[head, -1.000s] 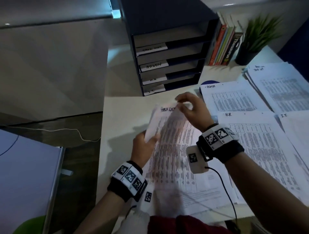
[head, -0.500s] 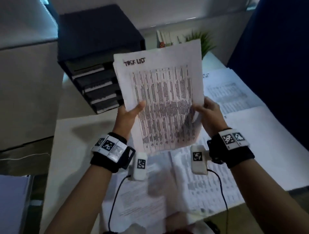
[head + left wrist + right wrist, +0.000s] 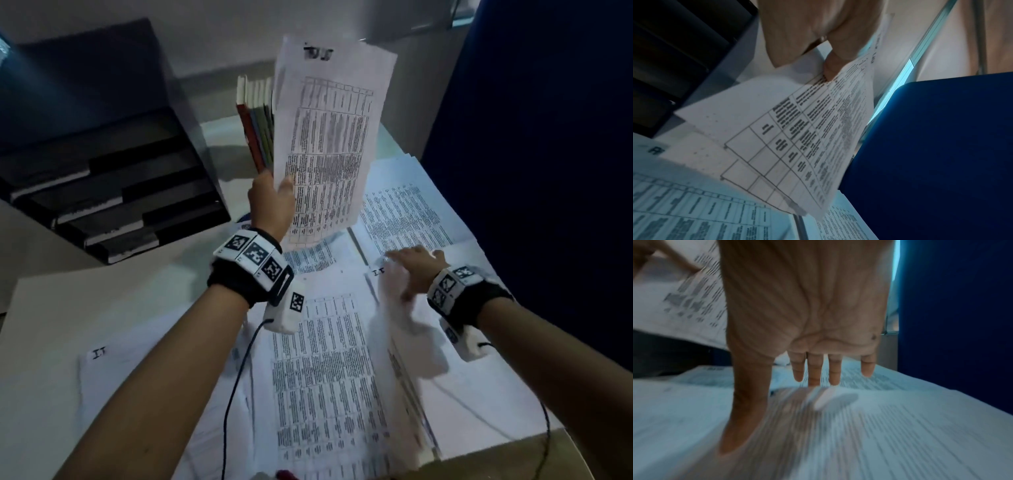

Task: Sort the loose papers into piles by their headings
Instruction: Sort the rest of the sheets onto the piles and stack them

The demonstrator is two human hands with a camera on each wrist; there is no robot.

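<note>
While the left hand (image 3: 270,202) pinches the raised sheet (image 3: 329,137) by its lower edge, the right hand (image 3: 416,270), fingers straight, hovers over the table piles (image 3: 404,212); better read each heading before laying it down

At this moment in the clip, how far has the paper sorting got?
Partly done: printed sheets already lie in overlapping piles on the desk. In hand: the left hand holds a raised sheet, heading blurred, while the right hand reaches open over the desk papers. That sheet is not yet placed.
</note>
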